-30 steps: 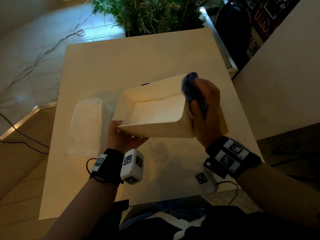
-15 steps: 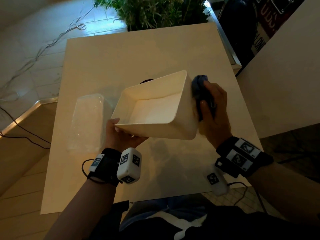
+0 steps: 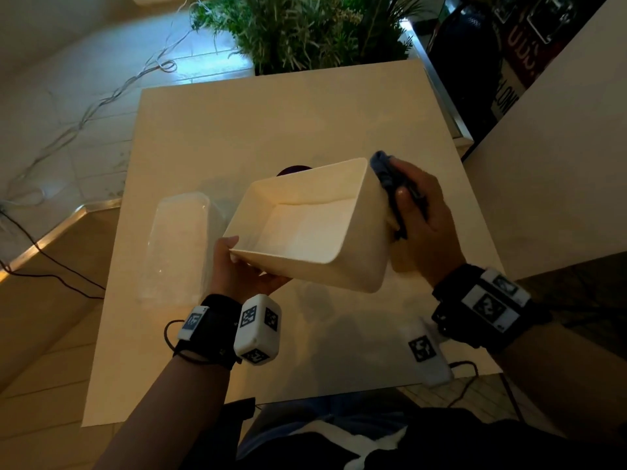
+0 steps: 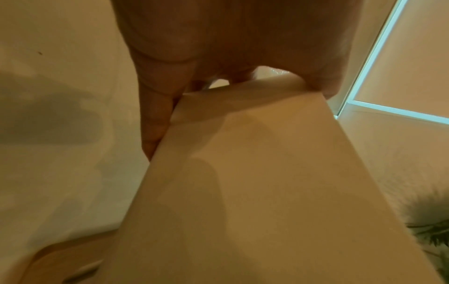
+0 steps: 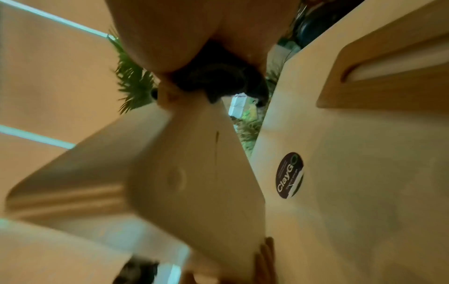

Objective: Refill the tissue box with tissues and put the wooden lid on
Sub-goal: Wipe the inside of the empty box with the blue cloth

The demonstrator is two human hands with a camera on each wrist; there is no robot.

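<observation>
The empty white tissue box [image 3: 359, 245] is held tilted above the table, its opening facing me. My left hand [image 3: 237, 269] grips its near left corner, thumb on the rim; the left wrist view shows my fingers [image 4: 155, 115] along the box [image 4: 267, 192]. My right hand [image 3: 424, 218] holds a dark blue cloth [image 3: 385, 171] pressed against the box's right outer wall. In the right wrist view the cloth [image 5: 218, 76] is bunched at the top of the box [image 5: 194, 182]. A clear-wrapped pack of tissues [image 3: 179, 242] lies on the table to the left. No wooden lid is visible.
The square pale table [image 3: 271, 123] has a dark round object [image 3: 293, 170] half hidden behind the box. A leafy plant [image 3: 305, 28] stands beyond the far edge. A tall pale panel [image 3: 559, 147] rises close on the right. Cables [image 3: 101, 100] run over the floor to the left.
My right hand with the cloth has slid off the box's far right rim and onto its right outer wall. The box has turned slightly in my left hand.
</observation>
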